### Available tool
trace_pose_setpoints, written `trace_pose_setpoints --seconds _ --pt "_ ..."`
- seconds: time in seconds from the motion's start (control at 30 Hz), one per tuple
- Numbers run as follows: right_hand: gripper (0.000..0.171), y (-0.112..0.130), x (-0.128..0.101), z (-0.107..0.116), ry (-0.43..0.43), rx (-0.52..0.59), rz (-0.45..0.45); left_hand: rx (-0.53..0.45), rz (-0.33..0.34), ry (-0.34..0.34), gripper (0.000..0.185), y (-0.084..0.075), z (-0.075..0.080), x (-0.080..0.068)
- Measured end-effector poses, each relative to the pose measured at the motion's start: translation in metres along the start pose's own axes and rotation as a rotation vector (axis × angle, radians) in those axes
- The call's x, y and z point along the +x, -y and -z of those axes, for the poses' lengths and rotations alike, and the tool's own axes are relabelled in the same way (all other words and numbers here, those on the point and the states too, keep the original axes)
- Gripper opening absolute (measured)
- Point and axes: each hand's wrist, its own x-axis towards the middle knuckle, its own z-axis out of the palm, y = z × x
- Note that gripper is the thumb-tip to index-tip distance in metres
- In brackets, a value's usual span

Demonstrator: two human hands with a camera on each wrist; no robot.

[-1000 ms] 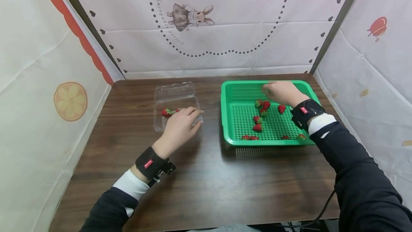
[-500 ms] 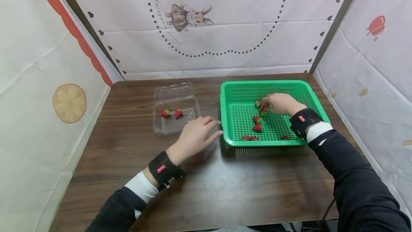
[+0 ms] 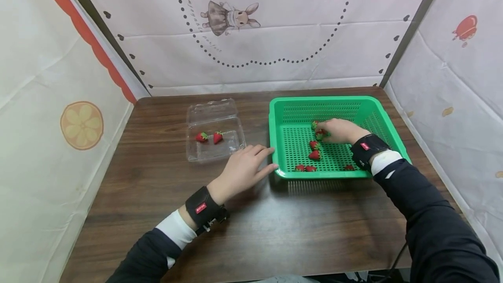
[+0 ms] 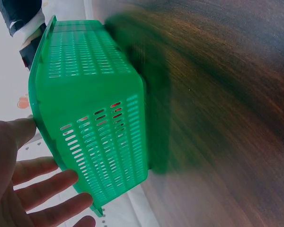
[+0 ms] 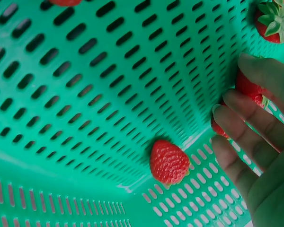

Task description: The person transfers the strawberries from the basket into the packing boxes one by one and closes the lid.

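My right hand (image 3: 339, 131) reaches down into the green basket (image 3: 277, 139), its thumb and index finger pinching a strawberry (image 5: 248, 87). Another strawberry (image 5: 218, 126) lies behind the fingers in the right wrist view, partly hidden. Further strawberries (image 3: 314, 155) lie on the basket floor. Fingers spread, my left hand (image 3: 245, 167) touches the basket's left rim; its thumb and fingers lie along that rim in the left wrist view. To the left, a clear plastic box (image 3: 204, 156) with its lid folded back holds two strawberries (image 3: 202, 137).
The basket and the clear box stand side by side on a dark wooden table (image 3: 235, 239). Printed cloth walls (image 3: 291, 43) enclose the back and both sides. A black cable (image 3: 398, 257) hangs by the front right edge.
My right hand has come down from the back of the basket to the group of strawberries. The left hand has moved right from the clear box to the basket's rim.
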Motion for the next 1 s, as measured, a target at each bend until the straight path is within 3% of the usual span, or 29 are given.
trace_pose_setpoints --seconds 0.37,0.8,1.0 --pt "0.039 0.004 0.003 0.0 0.015 -0.009 -0.024 0.001 0.009 0.004 0.053 -0.001 0.002 -0.002" --pt "0.038 0.006 0.002 0.001 0.01 -0.03 -0.018 -0.003 -0.025 -0.027 0.048 0.002 0.005 -0.007" --pt "0.04 0.005 0.002 0.008 -0.004 -0.053 -0.025 0.015 0.022 -0.024 0.042 0.011 0.01 -0.014"
